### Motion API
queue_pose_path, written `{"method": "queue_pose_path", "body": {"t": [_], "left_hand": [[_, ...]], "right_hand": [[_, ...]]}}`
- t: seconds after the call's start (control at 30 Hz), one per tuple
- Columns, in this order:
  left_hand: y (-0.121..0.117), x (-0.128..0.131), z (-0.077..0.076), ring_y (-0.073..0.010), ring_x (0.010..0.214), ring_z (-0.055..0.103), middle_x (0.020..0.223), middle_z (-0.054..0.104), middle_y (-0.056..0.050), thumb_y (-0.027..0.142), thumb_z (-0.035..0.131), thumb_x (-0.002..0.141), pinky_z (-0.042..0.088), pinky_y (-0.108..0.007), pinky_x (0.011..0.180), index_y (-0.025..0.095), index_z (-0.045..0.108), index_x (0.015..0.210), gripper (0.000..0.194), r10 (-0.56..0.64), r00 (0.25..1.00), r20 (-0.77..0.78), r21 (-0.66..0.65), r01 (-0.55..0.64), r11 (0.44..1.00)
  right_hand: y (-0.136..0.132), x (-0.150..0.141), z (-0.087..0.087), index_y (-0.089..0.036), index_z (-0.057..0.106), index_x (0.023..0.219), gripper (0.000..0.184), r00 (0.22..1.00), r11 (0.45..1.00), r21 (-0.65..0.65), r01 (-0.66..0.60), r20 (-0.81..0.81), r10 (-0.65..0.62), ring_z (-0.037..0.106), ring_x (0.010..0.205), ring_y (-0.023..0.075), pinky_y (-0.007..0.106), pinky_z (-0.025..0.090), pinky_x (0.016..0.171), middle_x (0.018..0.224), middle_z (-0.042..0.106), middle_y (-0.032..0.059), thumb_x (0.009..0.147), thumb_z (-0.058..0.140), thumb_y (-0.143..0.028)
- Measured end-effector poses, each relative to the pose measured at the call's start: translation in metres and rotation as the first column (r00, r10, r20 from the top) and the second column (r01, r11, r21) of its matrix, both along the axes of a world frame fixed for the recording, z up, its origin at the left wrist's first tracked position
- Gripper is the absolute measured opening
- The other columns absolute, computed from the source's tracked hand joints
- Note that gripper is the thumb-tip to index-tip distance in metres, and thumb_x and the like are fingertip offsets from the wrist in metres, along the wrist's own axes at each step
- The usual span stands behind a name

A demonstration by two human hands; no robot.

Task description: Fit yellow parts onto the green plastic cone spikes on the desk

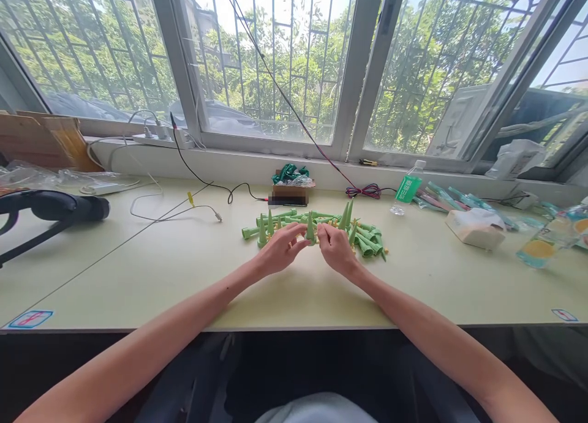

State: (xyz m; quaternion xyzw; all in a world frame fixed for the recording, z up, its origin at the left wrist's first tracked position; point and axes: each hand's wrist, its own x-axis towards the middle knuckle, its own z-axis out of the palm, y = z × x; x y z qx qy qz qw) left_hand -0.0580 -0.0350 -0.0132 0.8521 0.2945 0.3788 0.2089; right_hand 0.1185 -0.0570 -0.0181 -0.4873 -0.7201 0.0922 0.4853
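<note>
- The left hand (282, 248) grips a green plastic cone (310, 228) near its base, between thumb and fingers, just above or on the table (275, 300); the cone could slip or tilt, because only the fingertips seem to hold it.
- The right hand (337, 248) has its fingers curled inward, just beside this cone; whether it holds some small part, one cannot tell. Such a part could drop unseen, since the fingers would cover it.
- The upright cones (262, 232) beside the left hand could fall if the wrist brushes them, because they are narrow and tall.
- The pile of green cones (370, 242) near the right hand could slide or roll, because the pieces lie loosely over each other, and a sleeveless forearm passes close.
</note>
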Motion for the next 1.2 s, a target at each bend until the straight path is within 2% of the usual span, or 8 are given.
{"method": "queue_pose_path", "body": {"t": [0.27,0.47,0.57,0.67,0.73,0.83,1.03,1.2], "left_hand": [[0.000,0.003,0.002,-0.0088,0.058,0.052,0.094,0.057,-0.005,0.039,0.045,0.095,0.044,-0.020,0.049,0.019,0.057,0.098,0.024,0.077,0.997,0.003,0.019,-0.077,0.997],[-0.004,0.005,0.005,-0.0067,0.043,0.051,0.084,0.060,-0.002,0.050,0.056,0.087,0.039,-0.020,0.037,0.018,0.050,0.088,0.032,0.116,0.990,0.086,-0.235,-0.093,0.967],[-0.005,0.006,0.006,-0.0091,0.043,0.055,0.073,0.058,-0.002,0.055,0.054,0.087,0.042,-0.021,0.037,0.016,0.052,0.076,0.040,0.075,0.987,0.140,-0.439,-0.006,0.898],[-0.004,0.007,0.009,-0.0095,0.047,0.057,0.080,0.059,-0.005,0.058,0.051,0.088,0.044,-0.023,0.038,0.013,0.056,0.075,0.047,0.037,0.969,0.242,-0.608,0.122,0.784],[-0.004,0.007,0.011,-0.0092,0.047,0.057,0.082,0.059,-0.006,0.061,0.049,0.088,0.043,-0.023,0.039,0.012,0.057,0.075,0.052,0.038,0.957,0.287,-0.668,0.172,0.724],[-0.004,0.006,0.013,-0.0089,0.047,0.056,0.079,0.058,-0.005,0.064,0.050,0.086,0.042,-0.023,0.040,0.011,0.058,0.074,0.056,0.045,0.952,0.303,-0.705,0.192,0.682],[-0.005,0.004,0.013,-0.0076,0.049,0.055,0.084,0.058,-0.005,0.061,0.053,0.086,0.042,-0.022,0.042,0.011,0.060,0.079,0.051,-0.015,0.940,0.341,-0.680,0.258,0.686],[-0.002,0.002,0.012,-0.0091,0.047,0.053,0.062,0.054,-0.001,0.060,0.052,0.088,0.042,-0.021,0.042,0.013,0.058,0.082,0.048,-0.029,0.953,0.302,-0.629,0.222,0.745]], "right_hand": [[0.000,-0.002,-0.001,-0.023,0.034,0.064,0.040,0.999,0.999,0.011,0.030,-0.026,-0.030,0.033,0.050,0.0136,0.028,0.025,0.052,0.053,0.038,-0.0032,0.099,0.032,-0.041],[-0.002,-0.003,0.000,-0.023,0.034,0.067,0.038,0.998,0.999,0.029,0.014,-0.058,-0.012,0.036,0.051,0.0133,0.027,0.028,0.053,0.057,0.043,-0.0027,0.100,0.032,-0.041],[-0.003,-0.003,0.001,-0.022,0.036,0.068,0.037,0.998,1.000,0.026,0.001,-0.059,0.001,0.037,0.051,0.0126,0.027,0.029,0.054,0.058,0.044,-0.0030,0.100,0.034,-0.041],[-0.003,-0.003,0.001,-0.022,0.038,0.069,0.036,0.998,1.000,0.000,-0.025,-0.052,0.025,0.037,0.050,0.0119,0.026,0.029,0.053,0.058,0.044,-0.0034,0.100,0.034,-0.041],[-0.002,-0.003,0.001,-0.021,0.039,0.070,0.036,0.997,0.998,-0.011,-0.061,-0.045,0.061,0.038,0.050,0.0115,0.025,0.029,0.054,0.058,0.045,-0.0033,0.099,0.035,-0.040],[-0.002,-0.003,0.000,-0.021,0.041,0.070,0.035,0.993,0.994,-0.008,-0.107,-0.045,0.107,0.037,0.050,0.0112,0.025,0.029,0.054,0.058,0.045,-0.0035,0.099,0.036,-0.040],[-0.001,-0.001,-0.003,-0.021,0.043,0.071,0.035,0.986,0.988,-0.016,-0.151,-0.066,0.150,0.036,0.050,0.0110,0.025,0.029,0.053,0.057,0.043,-0.0039,0.099,0.036,-0.040],[-0.001,-0.001,-0.003,-0.021,0.043,0.072,0.035,0.981,0.984,-0.026,-0.174,-0.090,0.171,0.035,0.050,0.0111,0.025,0.029,0.053,0.056,0.041,-0.0044,0.099,0.037,-0.042]]}}
